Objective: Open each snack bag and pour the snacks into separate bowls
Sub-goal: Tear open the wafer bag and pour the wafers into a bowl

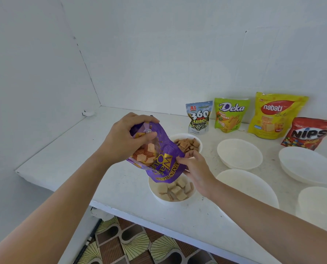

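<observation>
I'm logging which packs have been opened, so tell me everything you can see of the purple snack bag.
The purple bag is glossy and foil-like, with gold lettering and a picture of layered wafer squares. It is held in the air, upside down and tilted, with its mouth down over the near bowl, which holds pale wafer cubes. The left hand grips its raised end, and the right hand pinches its edge near the mouth. Whether it touches the bowl's rim is unclear.
</observation>
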`<state>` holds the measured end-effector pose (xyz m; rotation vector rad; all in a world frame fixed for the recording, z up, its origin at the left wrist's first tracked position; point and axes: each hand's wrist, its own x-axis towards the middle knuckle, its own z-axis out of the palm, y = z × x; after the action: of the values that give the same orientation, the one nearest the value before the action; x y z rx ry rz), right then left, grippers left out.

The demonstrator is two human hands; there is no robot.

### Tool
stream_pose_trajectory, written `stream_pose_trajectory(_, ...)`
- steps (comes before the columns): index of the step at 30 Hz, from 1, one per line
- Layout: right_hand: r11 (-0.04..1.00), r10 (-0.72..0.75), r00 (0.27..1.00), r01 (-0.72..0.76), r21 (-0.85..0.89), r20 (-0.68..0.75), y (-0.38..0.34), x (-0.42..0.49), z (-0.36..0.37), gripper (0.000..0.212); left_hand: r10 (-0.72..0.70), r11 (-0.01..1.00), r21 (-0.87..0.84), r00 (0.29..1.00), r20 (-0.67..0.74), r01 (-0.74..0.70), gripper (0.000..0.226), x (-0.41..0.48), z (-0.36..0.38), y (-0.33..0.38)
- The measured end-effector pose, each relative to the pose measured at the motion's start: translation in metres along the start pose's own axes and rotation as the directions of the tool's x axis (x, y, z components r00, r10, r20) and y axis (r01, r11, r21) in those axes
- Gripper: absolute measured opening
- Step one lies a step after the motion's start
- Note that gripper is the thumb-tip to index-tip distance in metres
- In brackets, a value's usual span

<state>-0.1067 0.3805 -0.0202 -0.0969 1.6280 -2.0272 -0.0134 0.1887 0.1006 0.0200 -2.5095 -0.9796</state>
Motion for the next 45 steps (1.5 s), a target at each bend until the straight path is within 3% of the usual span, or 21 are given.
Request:
stream_pose_trajectory(5,0.961,0.089,0.996,-0.081,-0.264,0.021,0.002,-0.005,-0.002,0.026,0.029,0.998,0.06,0.994,0.101,-0.035,0.029,0.001,0.007,0.003)
stream_pose_trajectory(9,0.885,-0.072,0.997,0.072,-0.46,0.018,-0.007,-0.009,-0.002,0.036,0.048,0.994,0.09,0.993,0.111,-0.058,0.029,0.004,0.009,0.005)
stream_pose_trajectory(13,0.889,-0.209,0.965,0.254,-0.38,0.156,-0.019,-0.013,-0.001,0.03,0.033,0.999,0.037,0.998,0.057,-0.035,0.027,0.008,0.005,0.01)
stream_pose_trajectory(18,0.854,-0.355,0.919,0.393,-0.341,0.169,-0.027,-0.008,-0.004,0.014,0.052,0.998,-0.015,0.997,-0.055,-0.053,0.027,0.013,-0.009,0.01)
stream_pose_trajectory(22,0.852,-0.319,0.935,0.356,-0.384,0.158,-0.023,-0.002,-0.006,0.009,0.058,0.998,-0.025,0.996,-0.073,-0.06,0.027,0.01,-0.007,0.009)
stream_pose_trajectory(27,0.894,-0.164,0.981,0.19,-0.406,0.1,-0.009,0.004,-0.01,0.008,0.028,1.0,0.0,0.999,-0.035,-0.028,0.027,0.003,0.01,0.004)
stream_pose_trajectory(35,0.909,-0.335,0.938,0.346,-0.231,0.086,-0.024,0.003,-0.004,0.013,0.02,0.988,-0.148,0.99,-0.142,-0.042,0.028,0.009,-0.015,0.008)
stream_pose_trajectory(39,0.928,-0.284,0.953,0.301,-0.22,0.105,-0.017,0.001,-0.002,0.014,0.054,0.993,-0.102,0.993,-0.1,-0.064,0.028,0.008,-0.012,0.011)
stream_pose_trajectory(45,0.914,-0.176,0.971,0.222,-0.34,0.161,-0.01,-0.006,-0.007,0.011,0.031,0.998,-0.047,1.0,0.001,-0.031,0.029,0.005,0.002,0.005)
